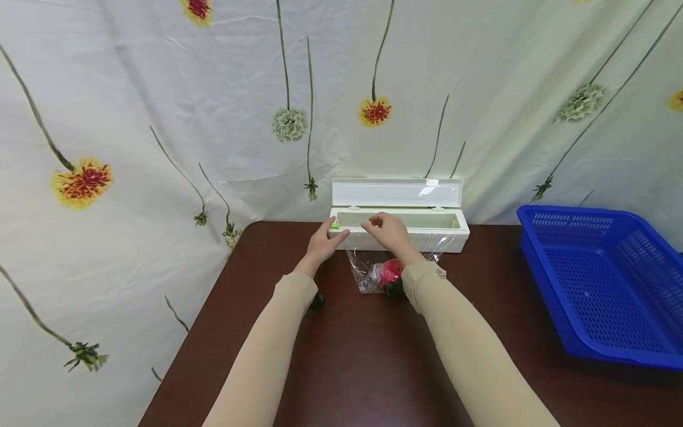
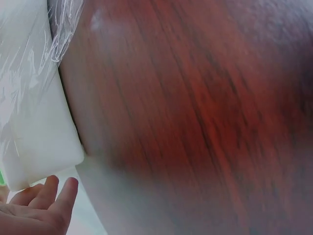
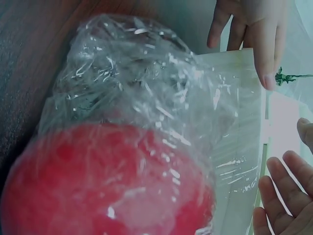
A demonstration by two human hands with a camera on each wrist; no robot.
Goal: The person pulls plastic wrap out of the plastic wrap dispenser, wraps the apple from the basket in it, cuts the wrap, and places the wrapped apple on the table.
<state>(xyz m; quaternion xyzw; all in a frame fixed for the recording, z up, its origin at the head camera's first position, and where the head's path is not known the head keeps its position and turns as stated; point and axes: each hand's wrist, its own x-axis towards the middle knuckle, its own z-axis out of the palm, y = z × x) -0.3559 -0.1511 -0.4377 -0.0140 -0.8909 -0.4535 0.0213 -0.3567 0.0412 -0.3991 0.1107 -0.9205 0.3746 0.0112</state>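
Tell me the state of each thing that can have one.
White rectangular plastic box: lid open.
Clear plastic film: wrinkled, draped over the box's front.
Red round object: partly covered by film.
Blue rectangular plastic basket: upright.
Left grip: touching the box's left end.
Right grip: above the box, fingers bent.

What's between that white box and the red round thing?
Clear plastic film. In the head view it hangs from the front of the white box to the red round thing; the right wrist view shows it too.
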